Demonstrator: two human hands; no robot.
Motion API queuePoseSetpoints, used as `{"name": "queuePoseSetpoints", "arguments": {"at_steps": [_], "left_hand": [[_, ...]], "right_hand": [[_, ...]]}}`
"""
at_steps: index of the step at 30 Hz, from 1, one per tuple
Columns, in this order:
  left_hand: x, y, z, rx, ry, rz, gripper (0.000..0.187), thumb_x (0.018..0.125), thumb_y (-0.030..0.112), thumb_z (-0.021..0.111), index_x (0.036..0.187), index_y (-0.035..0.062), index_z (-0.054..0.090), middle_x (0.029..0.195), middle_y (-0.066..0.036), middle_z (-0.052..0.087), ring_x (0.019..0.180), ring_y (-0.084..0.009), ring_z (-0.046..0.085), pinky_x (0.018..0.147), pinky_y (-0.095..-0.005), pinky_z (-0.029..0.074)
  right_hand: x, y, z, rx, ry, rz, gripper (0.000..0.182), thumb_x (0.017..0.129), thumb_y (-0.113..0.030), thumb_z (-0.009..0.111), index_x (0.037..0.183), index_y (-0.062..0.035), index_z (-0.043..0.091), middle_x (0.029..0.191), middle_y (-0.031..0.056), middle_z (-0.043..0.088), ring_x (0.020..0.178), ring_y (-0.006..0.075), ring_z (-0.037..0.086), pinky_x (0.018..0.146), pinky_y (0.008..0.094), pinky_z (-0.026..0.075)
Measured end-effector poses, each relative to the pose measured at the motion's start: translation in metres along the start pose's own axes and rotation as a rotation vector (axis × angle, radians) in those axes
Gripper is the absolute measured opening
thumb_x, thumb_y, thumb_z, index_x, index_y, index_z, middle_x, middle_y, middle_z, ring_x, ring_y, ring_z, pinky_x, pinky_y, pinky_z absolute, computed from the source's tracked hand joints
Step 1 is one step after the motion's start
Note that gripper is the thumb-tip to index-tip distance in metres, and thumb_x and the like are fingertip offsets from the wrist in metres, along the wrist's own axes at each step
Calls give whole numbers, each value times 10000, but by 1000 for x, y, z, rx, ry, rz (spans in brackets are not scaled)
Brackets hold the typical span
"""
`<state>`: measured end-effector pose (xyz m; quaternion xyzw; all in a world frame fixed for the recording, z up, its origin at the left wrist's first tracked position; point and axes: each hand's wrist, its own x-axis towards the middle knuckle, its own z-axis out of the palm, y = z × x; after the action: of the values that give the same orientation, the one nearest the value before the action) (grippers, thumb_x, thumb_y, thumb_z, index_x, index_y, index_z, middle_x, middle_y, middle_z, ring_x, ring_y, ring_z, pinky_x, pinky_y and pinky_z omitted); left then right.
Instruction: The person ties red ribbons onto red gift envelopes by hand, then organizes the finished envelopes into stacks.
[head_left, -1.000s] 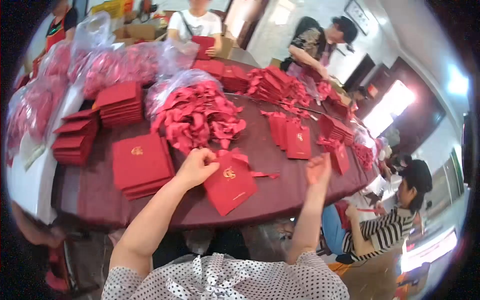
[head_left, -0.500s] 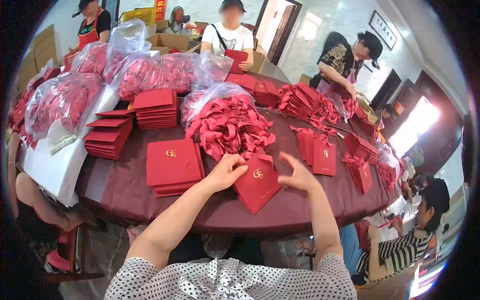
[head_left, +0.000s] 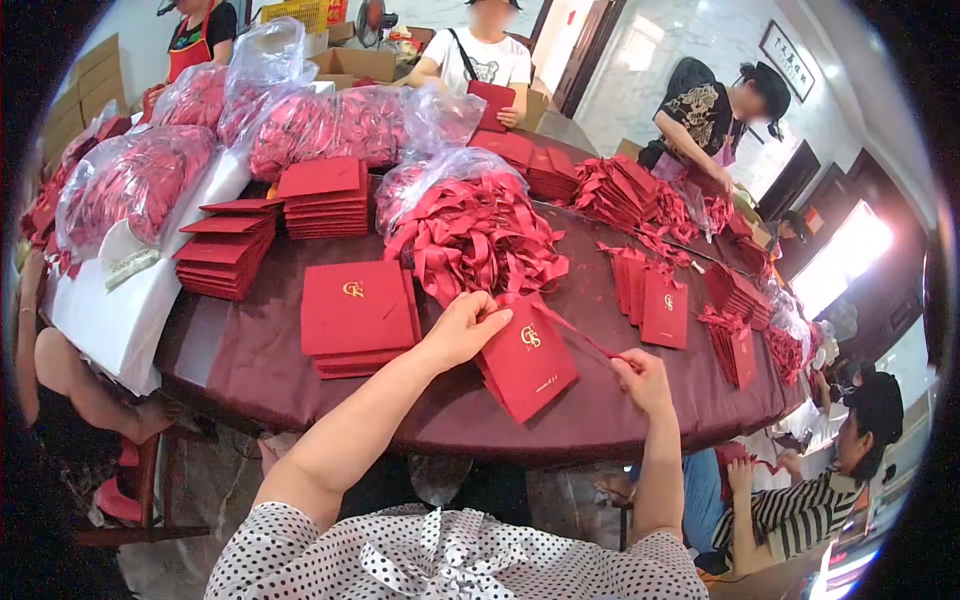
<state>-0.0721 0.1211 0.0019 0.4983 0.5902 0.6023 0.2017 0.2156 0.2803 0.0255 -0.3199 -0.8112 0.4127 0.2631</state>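
Observation:
My left hand [head_left: 466,330] pinches the upper left corner of a flat red gift bag [head_left: 532,365] with a gold logo, tilted near the table's front edge. It appears to have several layers. From its top a red ribbon [head_left: 573,327] runs taut to the right, its end pinched between the fingers of my right hand [head_left: 643,380]. Directly behind the bag lies a big heap of loose red ribbons [head_left: 480,235] spilling from a clear plastic bag. To the left of my left hand sits a stack of matching red gift bags [head_left: 360,310].
More red stacks [head_left: 325,198] stand at the back left, beside plastic bags of ribbon [head_left: 135,188] on a white box [head_left: 110,310]. Ribboned bags [head_left: 663,312] lie to the right on the dark red tablecloth [head_left: 260,375]. Several people work around the table, one in a striped top [head_left: 815,515] close on the right.
My right hand, apart from the bag before, has moved right and down and now pulls the ribbon out straight. The bag is turned slightly, with my left hand still on its corner.

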Motion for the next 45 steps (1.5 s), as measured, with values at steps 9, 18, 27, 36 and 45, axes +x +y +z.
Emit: {"name": "queuePoseSetpoints", "arguments": {"at_steps": [9, 18, 27, 36, 45], "left_hand": [[-2, -2, 1, 58, -77, 140, 205, 828, 179, 615, 795, -14, 554, 726, -69, 566, 704, -150, 488, 640, -299, 396], [-1, -3, 2, -119, -102, 3, 235, 856, 226, 611, 737, 38, 537, 682, 25, 490, 670, -68, 437, 573, -252, 386], [-2, 7, -2, -235, -259, -155, 126, 885, 130, 570, 877, 5, 554, 811, 27, 555, 768, -45, 492, 684, -212, 423], [-3, 7, 0, -246, -271, -130, 112, 878, 110, 576, 886, 0, 556, 823, 20, 565, 774, -48, 499, 695, -211, 424], [-5, 8, 0, -147, -341, -188, 190, 892, 202, 578, 844, 21, 544, 757, 46, 537, 717, -33, 457, 619, -202, 394]], "right_hand": [[-13, -4, -29, 1094, 112, -121, 106, 897, -57, 499, 1000, -80, 514, 782, 33, 552, 676, 129, 489, 590, 273, 399], [-8, -19, -25, 985, 148, -246, 127, 935, -188, 496, 973, -71, 528, 671, -18, 418, 614, 83, 393, 556, 236, 323], [-6, -37, -22, 1094, 201, -296, 151, 916, -167, 536, 1027, -65, 550, 739, -17, 460, 688, 115, 422, 614, 267, 365], [-5, -65, -10, 1077, 255, -378, 366, 917, -288, 504, 1172, -27, 531, 782, -6, 486, 830, 149, 493, 688, 314, 410], [8, -99, 23, 878, -199, -462, 470, 899, -333, 531, 1212, -2, 413, 634, 6, 526, 588, 140, 527, 652, 330, 489]]}}
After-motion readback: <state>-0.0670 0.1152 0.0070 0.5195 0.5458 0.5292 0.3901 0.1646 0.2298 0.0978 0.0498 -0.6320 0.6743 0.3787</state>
